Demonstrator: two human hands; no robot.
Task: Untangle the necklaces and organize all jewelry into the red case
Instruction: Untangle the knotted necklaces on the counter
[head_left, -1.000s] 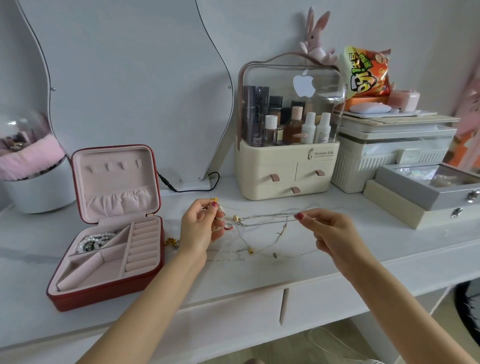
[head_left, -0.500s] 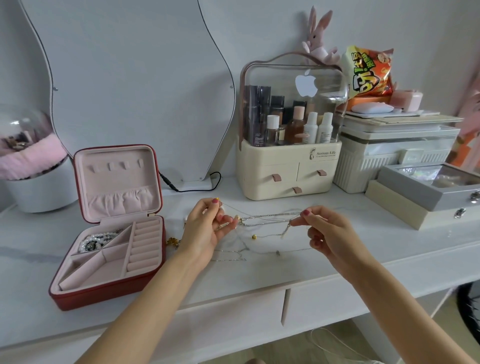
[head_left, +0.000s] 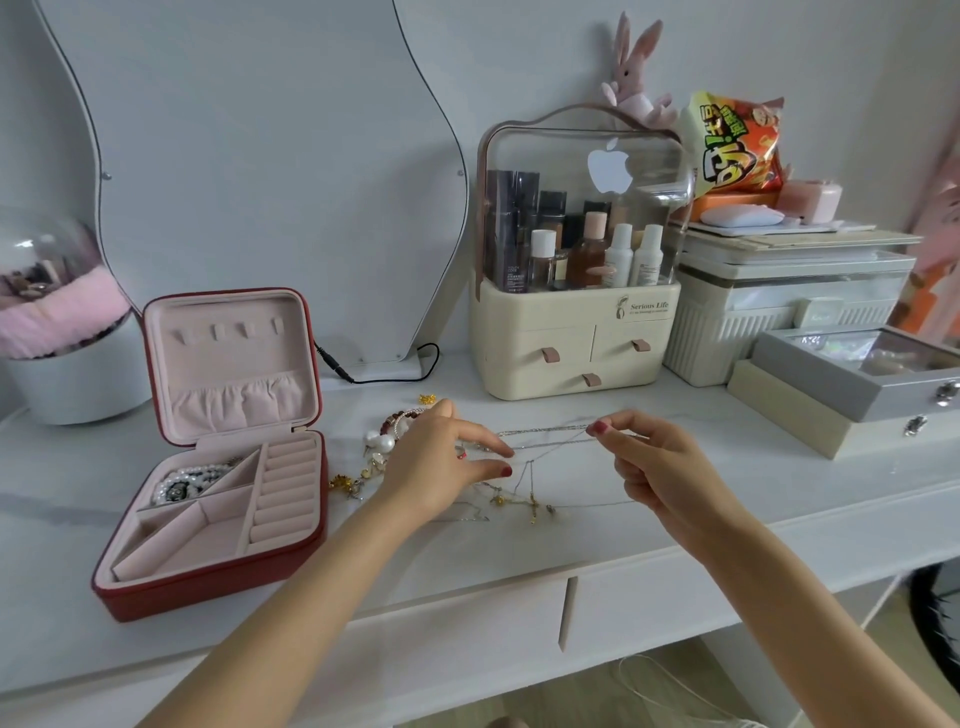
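Frame centre: right hand (head_left: 670, 462) pinches the chain of the tangled necklaces (head_left: 524, 488) taut, left hand (head_left: 441, 462) fingers spread at the knot; risk: overpull tightens it or snaps a link; red case (head_left: 208, 530) open lower left.

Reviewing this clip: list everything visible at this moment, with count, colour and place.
red case: one, red with pink lining, open, table left
pearl jewellery: one pile, white, case's back-left compartment
tangled necklaces: several, silver and gold, table centre
loose jewellery: pearls, beads, gold bits, left of necklaces
mirror: one, white-edged, against wall
cosmetics organiser: one, cream, behind necklaces
toy rabbit: one, pink, atop organiser
snack bag: one, orange, right rear
storage boxes: several, cream and grey, right
left hand: fingers over necklaces
right hand: grip pinches a silver chain
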